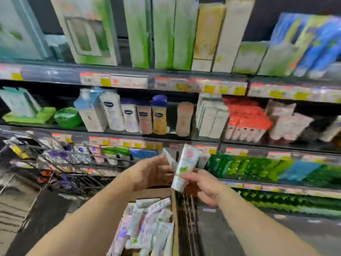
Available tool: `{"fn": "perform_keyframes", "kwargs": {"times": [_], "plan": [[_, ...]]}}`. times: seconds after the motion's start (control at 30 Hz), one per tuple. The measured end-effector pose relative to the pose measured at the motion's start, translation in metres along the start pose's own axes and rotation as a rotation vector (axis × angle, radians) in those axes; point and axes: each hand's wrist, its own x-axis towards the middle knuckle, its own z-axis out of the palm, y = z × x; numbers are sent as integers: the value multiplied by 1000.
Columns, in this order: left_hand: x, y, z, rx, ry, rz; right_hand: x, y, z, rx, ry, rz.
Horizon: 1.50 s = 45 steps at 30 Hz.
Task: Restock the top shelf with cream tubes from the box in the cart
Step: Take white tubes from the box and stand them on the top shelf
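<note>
Right-hand fingers (187, 177) curled round lower body of cream tube (185, 168), cap end down, crimped end up and tilted slightly right. Right hand (203, 183) just above far rim of box (174, 215). Left hand (151, 170) raised alongside, fingers bent; second tube (168, 158) at its fingertips, apparently pinched, though blur prevents certainty. Both tubes close together, possibly touching; cannot tell.

Box open in cart (186, 218), still well filled with loose tubes (147, 224) lying at mixed angles. Wire cart side visible right of box.

Shelving (166, 78) ahead, several tiers; uppermost visible tier holding tall green and cream cartons (166, 34). Lotion bottles (129, 115) on tier below. Labels unreadable through motion blur.

Step judged: stock lifted from box, not yet carried to shelf. Task judged early, given quantity remaining.

Next move calls for: raising both tubes well above present height, finding a gap on top tier, standing each upright, facing forward. Risk: weak pinch on left tube during the reach.
</note>
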Motion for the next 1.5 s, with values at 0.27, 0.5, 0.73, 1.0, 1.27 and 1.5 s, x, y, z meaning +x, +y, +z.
{"fn": "perform_keyframes", "kwargs": {"times": [0.27, 0.5, 0.73, 1.0, 1.27, 1.5], "plan": [[22, -46, 255, 207, -56, -39, -172, -2, -192, -61, 182, -126], [36, -63, 484, 219, -224, 34, -366, -24, -352, -19, 496, -264], [65, -59, 658, 296, -450, 97, -463, -22, -458, 71, 699, -370], [169, -22, 751, 367, -603, 183, -443, -83, -593, 26, 816, -454], [274, 117, 821, 520, -444, 573, -378, -236, -715, -282, 866, -584], [325, 161, 837, 635, -91, 834, -307, -348, -786, -518, 764, -707]]}}
